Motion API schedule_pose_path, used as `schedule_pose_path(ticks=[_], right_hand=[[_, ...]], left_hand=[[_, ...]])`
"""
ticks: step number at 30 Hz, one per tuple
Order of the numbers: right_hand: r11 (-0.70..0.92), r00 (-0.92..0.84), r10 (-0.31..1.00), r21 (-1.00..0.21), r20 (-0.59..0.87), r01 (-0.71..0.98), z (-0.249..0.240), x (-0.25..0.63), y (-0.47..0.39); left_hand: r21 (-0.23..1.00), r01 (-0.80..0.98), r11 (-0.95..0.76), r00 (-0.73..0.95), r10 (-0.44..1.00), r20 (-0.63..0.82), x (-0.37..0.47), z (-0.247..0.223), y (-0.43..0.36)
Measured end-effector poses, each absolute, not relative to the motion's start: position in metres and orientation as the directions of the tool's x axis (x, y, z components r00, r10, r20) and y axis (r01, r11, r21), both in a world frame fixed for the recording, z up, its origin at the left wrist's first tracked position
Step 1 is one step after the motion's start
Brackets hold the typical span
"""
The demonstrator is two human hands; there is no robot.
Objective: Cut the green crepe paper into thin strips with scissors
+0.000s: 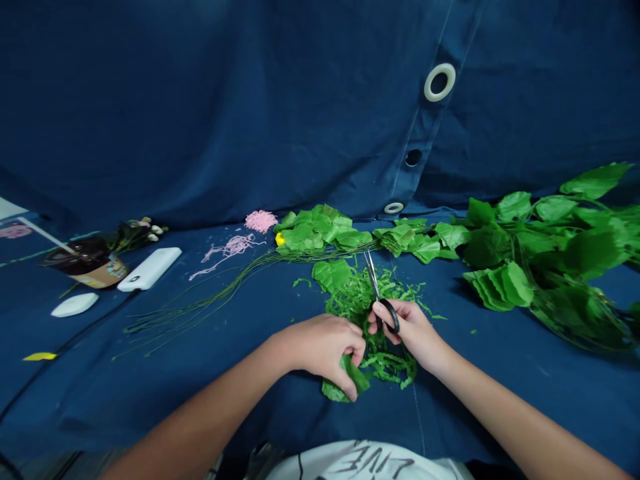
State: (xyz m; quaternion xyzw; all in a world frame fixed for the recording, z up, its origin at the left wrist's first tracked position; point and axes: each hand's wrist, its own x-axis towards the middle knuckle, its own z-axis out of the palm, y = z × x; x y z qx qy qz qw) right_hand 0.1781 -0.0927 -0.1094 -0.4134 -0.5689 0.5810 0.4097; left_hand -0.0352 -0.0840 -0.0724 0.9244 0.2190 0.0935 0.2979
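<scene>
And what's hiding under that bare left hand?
A thin green leaf pokes out from under the bare left hand, with dark blue cloth around it. The hand covers the rest of the leaf, so I can't tell whether anything else is there.

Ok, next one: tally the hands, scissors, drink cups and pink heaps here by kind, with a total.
Left hand and right hand: 2
Scissors: 1
Drink cup: 1
Pink heaps, a round pink clump and loose pink strands: 2
Total: 6
</scene>
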Motion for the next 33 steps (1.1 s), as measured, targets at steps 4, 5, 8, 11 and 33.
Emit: schedule_pose_path(ticks=[4,5,8,11,33], right_hand=[[-0.01,-0.328,0.945,-1.0,-0.01,0.0,-0.109,0.178,-0.092],[-0.01,-0.327,0.945,-1.0,-0.01,0.001,-0.109,0.178,-0.093],[0.005,-0.324,0.946,-1.0,0.0,0.016,-0.106,0.178,-0.093],[0.001,-0.323,0.946,-1.0,-0.003,0.013,-0.105,0.178,-0.094],[-0.087,-0.517,0.845,-0.989,-0.136,0.117,-0.108,0.177,-0.098]], left_hand=[[0.733,0.278,-0.621,0.88,0.471,0.066,-0.039,-0.066,-0.074],[0.77,0.285,-0.57,0.851,0.521,0.071,-0.04,-0.064,-0.071],[0.925,0.25,-0.285,0.705,0.708,0.027,-0.039,-0.065,-0.063],[0.996,0.079,-0.052,0.556,0.831,-0.001,-0.033,-0.074,-0.057],[0.989,-0.124,0.075,0.297,0.954,-0.036,-0.021,-0.093,-0.062]])
